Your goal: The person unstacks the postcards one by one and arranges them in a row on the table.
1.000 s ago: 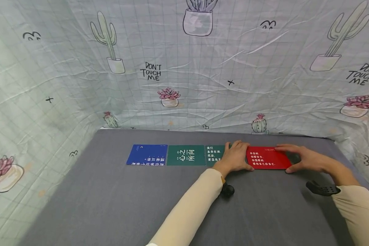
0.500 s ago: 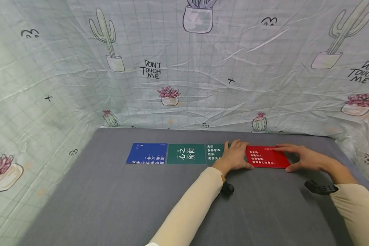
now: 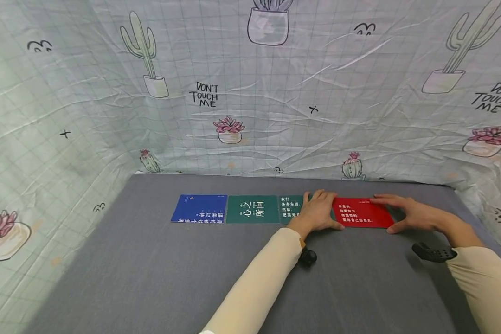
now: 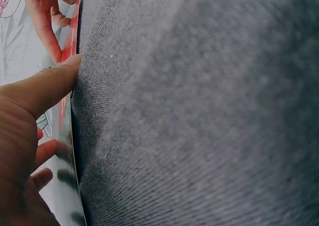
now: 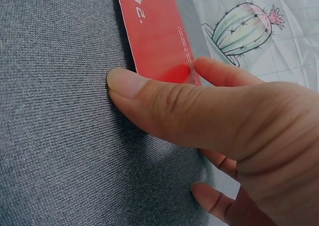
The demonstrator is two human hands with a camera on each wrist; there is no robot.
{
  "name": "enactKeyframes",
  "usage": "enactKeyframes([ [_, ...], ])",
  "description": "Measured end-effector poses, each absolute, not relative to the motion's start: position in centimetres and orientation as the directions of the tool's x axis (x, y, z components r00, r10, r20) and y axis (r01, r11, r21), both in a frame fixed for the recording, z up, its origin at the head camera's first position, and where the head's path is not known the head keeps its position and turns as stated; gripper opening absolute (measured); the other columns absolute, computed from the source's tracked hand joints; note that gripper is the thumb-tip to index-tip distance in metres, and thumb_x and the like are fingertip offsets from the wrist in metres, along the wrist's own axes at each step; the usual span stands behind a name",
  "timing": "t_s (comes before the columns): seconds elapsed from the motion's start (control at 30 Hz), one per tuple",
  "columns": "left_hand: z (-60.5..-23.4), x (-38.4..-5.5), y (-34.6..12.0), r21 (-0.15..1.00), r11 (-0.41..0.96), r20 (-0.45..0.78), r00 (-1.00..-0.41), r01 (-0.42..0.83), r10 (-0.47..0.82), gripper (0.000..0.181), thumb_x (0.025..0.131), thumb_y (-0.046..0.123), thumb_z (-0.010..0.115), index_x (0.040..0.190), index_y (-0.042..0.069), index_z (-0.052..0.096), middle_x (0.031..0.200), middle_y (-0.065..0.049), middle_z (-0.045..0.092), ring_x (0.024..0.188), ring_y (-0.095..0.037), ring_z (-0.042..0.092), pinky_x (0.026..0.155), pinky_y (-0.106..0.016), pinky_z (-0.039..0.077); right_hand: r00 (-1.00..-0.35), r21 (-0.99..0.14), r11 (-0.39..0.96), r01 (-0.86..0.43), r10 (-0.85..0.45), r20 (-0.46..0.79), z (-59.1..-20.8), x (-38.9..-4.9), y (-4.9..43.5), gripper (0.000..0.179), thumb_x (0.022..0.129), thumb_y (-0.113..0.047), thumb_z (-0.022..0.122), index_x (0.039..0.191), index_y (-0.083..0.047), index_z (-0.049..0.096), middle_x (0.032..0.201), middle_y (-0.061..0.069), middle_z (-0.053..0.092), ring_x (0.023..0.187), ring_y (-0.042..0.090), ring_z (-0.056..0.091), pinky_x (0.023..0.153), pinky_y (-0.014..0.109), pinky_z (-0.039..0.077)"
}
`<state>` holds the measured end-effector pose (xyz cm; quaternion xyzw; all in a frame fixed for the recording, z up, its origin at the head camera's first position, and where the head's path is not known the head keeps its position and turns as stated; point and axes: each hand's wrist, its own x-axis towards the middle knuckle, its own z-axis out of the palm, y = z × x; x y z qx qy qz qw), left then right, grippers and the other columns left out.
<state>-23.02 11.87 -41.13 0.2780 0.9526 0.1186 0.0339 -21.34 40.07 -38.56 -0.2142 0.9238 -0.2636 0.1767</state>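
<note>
A red card [image 3: 361, 213] with white writing lies flat at the right end of a row of cards. My right hand [image 3: 426, 215] holds its right end, thumb at the near edge and index finger at the far edge. Across the red card's left end reaches my left hand [image 3: 315, 211], its thumb [image 4: 70, 74] on the near edge. Other fingers of that hand lie over a dark green card [image 3: 290, 207], which they partly hide. In the right wrist view, the right thumb [image 5: 129, 86] touches the red card's corner.
Further left in the row lie another green card [image 3: 252, 209] with large white characters and a blue card [image 3: 198, 208]. They rest on a grey cloth-covered table [image 3: 150, 278]. A cactus-print curtain [image 3: 275, 116] hangs behind and at the left.
The head view has shifted very slightly. Both hands stay at the red card, and the cards' row looks the same.
</note>
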Motion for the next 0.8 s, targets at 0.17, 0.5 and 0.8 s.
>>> enactKeyframes([
  [0.17,-41.20,-23.10,11.94,0.251,0.809,0.015,-0.837,0.532,0.546,0.085,0.074,0.061,0.070,0.145,0.026,0.038,0.143,0.011,0.042,0.135,-0.009,0.026,0.110,-0.042,0.017,-0.849,-0.565,0.768,-0.302,-0.486,-0.206,-38.57,-21.28,40.31,0.084,0.073,-0.027,0.081,0.143,-0.004,0.041,0.147,0.027,0.026,0.126,0.049,0.024,0.091,0.071,0.028],
  [0.5,-41.40,-23.15,12.01,0.251,0.808,0.019,-0.837,0.534,0.547,0.086,0.072,0.063,0.070,0.144,0.027,0.039,0.141,0.012,0.042,0.134,-0.009,0.026,0.109,-0.041,0.018,-0.858,-0.585,0.756,-0.292,-0.477,-0.188,-38.85,-21.04,40.67,0.085,0.073,-0.027,0.081,0.144,-0.005,0.039,0.148,0.027,0.024,0.127,0.049,0.022,0.091,0.072,0.028],
  [0.8,-41.37,-23.08,11.59,0.250,0.802,0.041,-0.833,0.543,0.551,0.086,0.074,0.064,0.069,0.144,0.026,0.038,0.144,0.011,0.039,0.135,-0.010,0.025,0.109,-0.042,0.018,-0.863,-0.567,0.763,-0.310,-0.476,-0.170,-38.52,-20.67,40.10,0.086,0.074,-0.027,0.081,0.144,-0.002,0.037,0.147,0.029,0.023,0.125,0.049,0.028,0.089,0.069,0.033],
])
